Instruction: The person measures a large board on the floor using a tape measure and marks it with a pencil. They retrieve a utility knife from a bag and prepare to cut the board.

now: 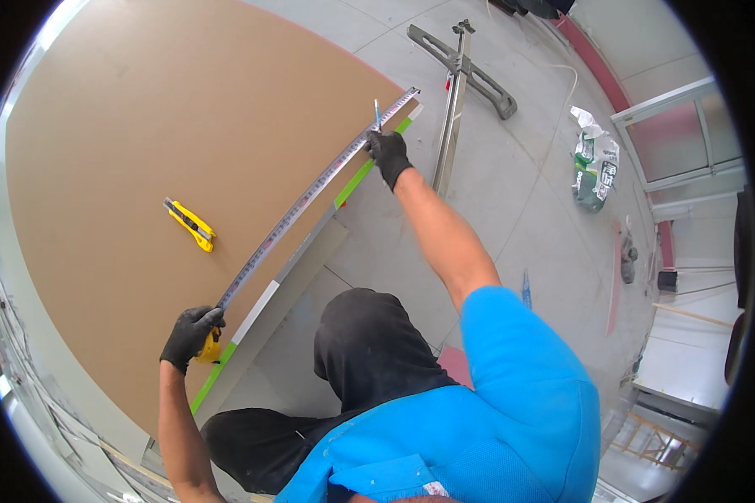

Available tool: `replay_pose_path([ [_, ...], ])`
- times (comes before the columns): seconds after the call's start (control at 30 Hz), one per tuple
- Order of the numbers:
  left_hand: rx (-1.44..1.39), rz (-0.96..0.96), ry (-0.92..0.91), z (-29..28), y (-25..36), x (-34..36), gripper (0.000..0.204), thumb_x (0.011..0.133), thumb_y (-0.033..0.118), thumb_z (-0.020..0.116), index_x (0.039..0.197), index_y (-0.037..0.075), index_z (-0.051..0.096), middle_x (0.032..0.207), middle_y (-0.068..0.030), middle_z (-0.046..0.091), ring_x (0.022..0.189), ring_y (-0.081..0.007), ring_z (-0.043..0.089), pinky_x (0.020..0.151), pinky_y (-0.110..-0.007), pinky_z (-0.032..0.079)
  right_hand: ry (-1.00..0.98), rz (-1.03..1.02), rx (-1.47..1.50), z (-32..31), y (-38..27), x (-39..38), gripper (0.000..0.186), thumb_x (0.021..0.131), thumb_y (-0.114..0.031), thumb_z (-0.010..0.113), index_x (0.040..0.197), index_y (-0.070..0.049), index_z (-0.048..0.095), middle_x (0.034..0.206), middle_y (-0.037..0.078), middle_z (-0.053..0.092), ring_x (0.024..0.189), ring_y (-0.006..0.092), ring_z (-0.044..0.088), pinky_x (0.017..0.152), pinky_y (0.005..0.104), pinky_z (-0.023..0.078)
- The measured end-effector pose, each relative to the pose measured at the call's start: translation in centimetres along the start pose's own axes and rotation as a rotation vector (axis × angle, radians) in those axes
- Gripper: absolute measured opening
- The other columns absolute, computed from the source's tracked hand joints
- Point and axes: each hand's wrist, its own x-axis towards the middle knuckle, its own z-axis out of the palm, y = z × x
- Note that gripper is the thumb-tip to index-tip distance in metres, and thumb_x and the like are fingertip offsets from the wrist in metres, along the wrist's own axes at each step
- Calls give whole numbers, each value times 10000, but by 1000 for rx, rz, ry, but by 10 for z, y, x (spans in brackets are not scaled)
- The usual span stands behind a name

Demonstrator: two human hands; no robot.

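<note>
In my gloved left hand (190, 339) is a tape measure (209, 347) with a yellow case, held at the near edge of a large brown board (143, 109). Its pulled-out blade (298, 208) runs along that edge to the far right corner, where the tip slightly overhangs. Near the far end, my gloved right hand (388, 157) grips a thin light-blue pencil (377, 115), point hidden, beside the blade. A yellow utility knife (190, 225) lies on the board, left of the tape. Green and white strips (356, 184) line the board's near edge.
A long metal bar with a grey crosspiece (459, 63) stands or lies on the tiled floor beyond the right hand. Farther right are a green and white bag (596, 163), a white-framed panel (679, 134) and a blue pointed object (526, 289). My knees are beside the board.
</note>
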Motion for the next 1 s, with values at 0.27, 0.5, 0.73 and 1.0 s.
replay_pose_path([
  [0.27, 660, 463, 209, -54, -177, -93, 355, 966, 402, 567, 925, 89, 729, 730, -93, 669, 738, -251, 644, 676, -358, 498, -377, -535, -556, -22, 48, 13, 282, 909, -221, 530, 1006, -44, 727, 884, 115, 719, 809, 262, 673, 757, 400, 530],
  [0.5, 310, -323, 407, -35, -245, -178, 476, 936, 471, 560, 968, 26, 726, 793, -142, 699, 721, -264, 677, 724, -389, 508, -607, -731, -247, 36, -116, -81, 346, 1048, -247, 426, 1247, -41, 621, 864, -12, 570, 686, 2, 454, 547, 153, 355],
  [0.73, 479, -267, 414, -37, -242, -161, 487, 934, 526, 533, 978, 95, 754, 831, -114, 726, 801, -290, 688, 768, -397, 509, -1159, -745, -89, 141, -212, -207, 462, 1033, -342, 495, 1356, -12, 503, 961, 44, 627, 753, 73, 582, 653, 219, 502],
  [1.0, 716, -119, 328, -38, -272, -164, 293, 956, 350, 495, 1081, 223, 728, 998, -73, 715, 935, -292, 657, 811, -424, 506, -1307, -537, -17, 209, -214, -290, 461, 995, -327, 592, 1260, 45, 530, 1118, 119, 669, 980, 173, 678, 832, 305, 548],
])
